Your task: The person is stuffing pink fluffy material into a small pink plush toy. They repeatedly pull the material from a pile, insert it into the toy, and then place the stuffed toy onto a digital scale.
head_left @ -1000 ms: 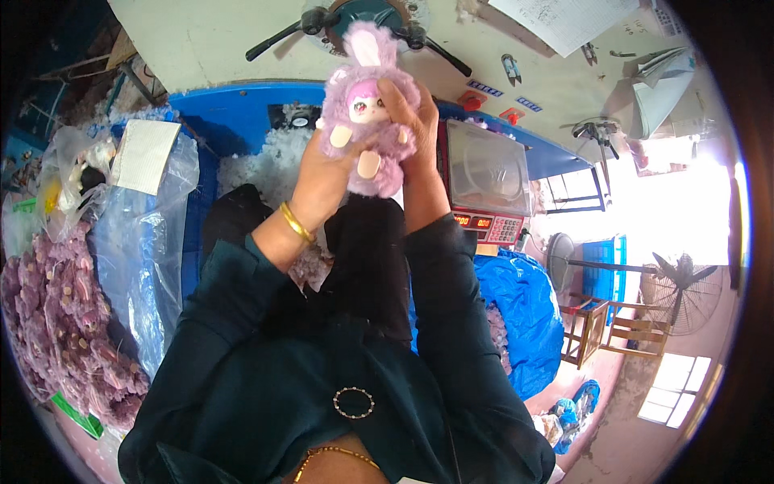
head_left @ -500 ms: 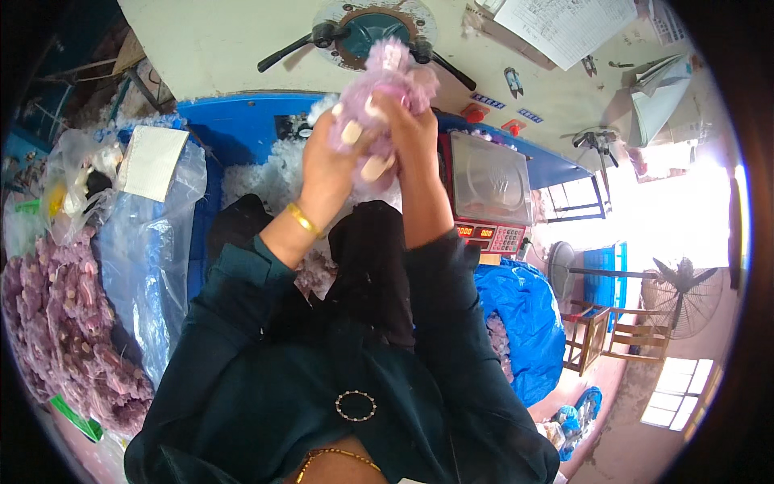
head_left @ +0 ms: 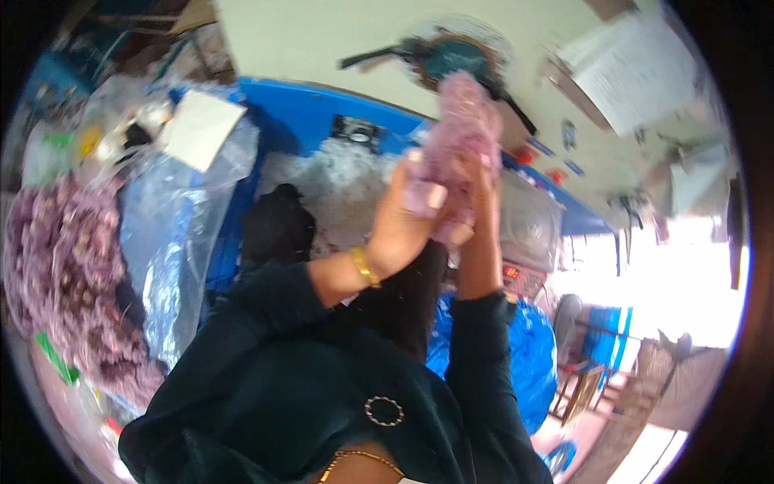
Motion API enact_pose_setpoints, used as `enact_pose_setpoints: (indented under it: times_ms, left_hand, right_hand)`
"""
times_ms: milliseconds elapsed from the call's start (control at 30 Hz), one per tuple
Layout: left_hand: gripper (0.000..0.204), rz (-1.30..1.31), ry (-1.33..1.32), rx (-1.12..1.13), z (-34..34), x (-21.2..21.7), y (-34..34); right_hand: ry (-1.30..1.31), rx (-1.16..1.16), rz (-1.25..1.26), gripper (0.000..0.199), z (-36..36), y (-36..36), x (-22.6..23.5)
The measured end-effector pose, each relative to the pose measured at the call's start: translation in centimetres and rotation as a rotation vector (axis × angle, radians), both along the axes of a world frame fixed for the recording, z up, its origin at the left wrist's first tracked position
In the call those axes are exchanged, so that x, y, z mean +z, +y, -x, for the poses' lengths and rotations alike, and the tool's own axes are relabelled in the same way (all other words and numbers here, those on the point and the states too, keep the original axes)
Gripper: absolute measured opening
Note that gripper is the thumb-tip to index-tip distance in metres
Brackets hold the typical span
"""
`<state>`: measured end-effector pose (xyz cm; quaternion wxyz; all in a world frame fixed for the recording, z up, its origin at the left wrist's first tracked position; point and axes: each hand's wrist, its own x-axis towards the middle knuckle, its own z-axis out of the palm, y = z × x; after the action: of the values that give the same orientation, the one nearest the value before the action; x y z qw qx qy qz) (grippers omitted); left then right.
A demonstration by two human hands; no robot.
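A fuzzy mauve plush toy (head_left: 458,121) with beige patches is held upright in front of me, somewhat blurred. My left hand (head_left: 403,222), with a gold bangle at its wrist, grips its lower left side. On the other side my right hand (head_left: 482,202) is closed around the toy, its fingers partly hidden by the plush. Just beyond the toy's top, a round green fixture (head_left: 461,63) with black handles is set in the pale table (head_left: 306,40). Loose white stuffing (head_left: 330,181) lies below and left of the hands.
At the left, mauve plush pieces (head_left: 68,258) are heaped beside a clear plastic bag (head_left: 173,234). A blue bin wall (head_left: 282,113) runs along the table. To the right are a red scale (head_left: 522,281), a blue bag (head_left: 528,355) and papers (head_left: 633,73) on the table.
The whole view has swung, so the surroundings sit further right and lower. Both hands still hold the plush toy, which has turned so fewer of its beige patches show.
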<state>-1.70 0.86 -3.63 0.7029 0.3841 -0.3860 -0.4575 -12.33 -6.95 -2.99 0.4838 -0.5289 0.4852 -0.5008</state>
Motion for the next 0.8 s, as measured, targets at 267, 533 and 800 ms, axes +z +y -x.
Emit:
enact_pose_setpoints:
  times_ms: [267, 533, 800]
  left_hand:
    - [0.06, -0.016, -0.231, 0.035, 0.1, 0.8, 1.3]
    - [0.091, -0.009, -0.502, -0.483, -8.4, 0.7, 7.4]
    - [0.027, -1.433, -1.875, 0.846, -47.8, -10.8, 27.3]
  right_hand:
    - [-0.076, -0.098, -0.132, 0.048, 0.9, 4.5, 1.9]
    - [-0.001, -0.204, -0.176, 0.045, 2.0, 8.1, 2.9]
    - [0.915, 0.062, -0.444, 0.041, 20.7, 13.6, -1.2]
